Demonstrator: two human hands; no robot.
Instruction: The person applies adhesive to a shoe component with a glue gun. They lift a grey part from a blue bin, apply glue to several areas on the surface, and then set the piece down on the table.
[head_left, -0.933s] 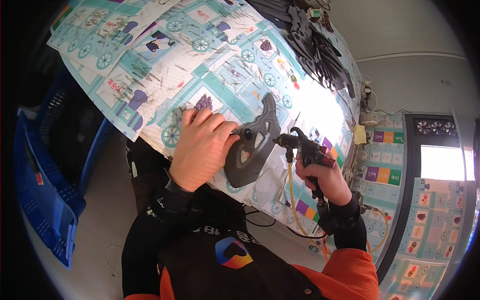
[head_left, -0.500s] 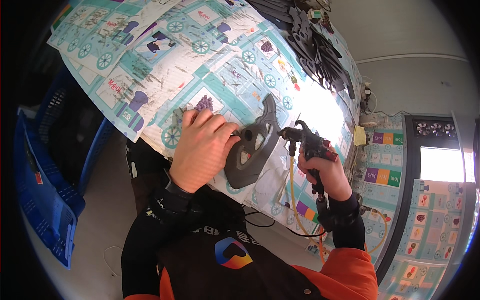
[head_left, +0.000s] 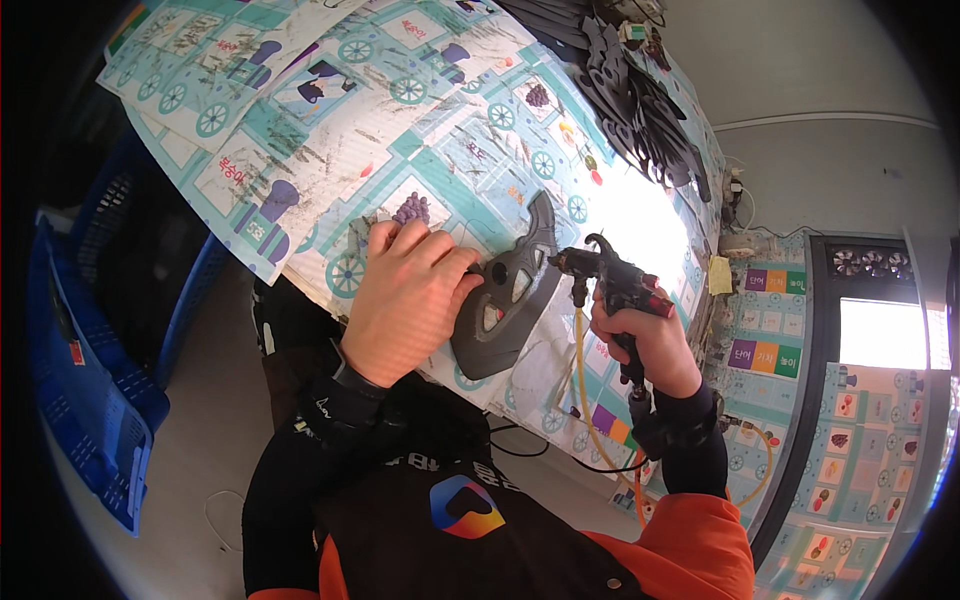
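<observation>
A dark grey moulded part [head_left: 484, 350] with several cut-outs and a narrow curved upper end lies on the paper-covered table. At its left edge my left hand [head_left: 402, 305] is closed, thumb and fingertips pinching the rim or a small tab there. To the right, my right hand [head_left: 655, 345] grips a black spray gun [head_left: 622, 282] by its handle. The gun's nozzle points left at the part, close to its right side but apart from it. A yellowish hose [head_left: 584, 385] hangs down from the gun.
Many dark grey parts [head_left: 640, 115] are heaped at the table's far right. Printed paper sheets [head_left: 330, 140] with dark streaks cover the tabletop. Blue plastic crates [head_left: 100, 400] stand at left, below the table edge. A dark-framed door or window [head_left: 822, 330] is at right.
The spray gun and my right hand have shifted slightly left, toward the part. My left hand keeps its place at the part's edge.
</observation>
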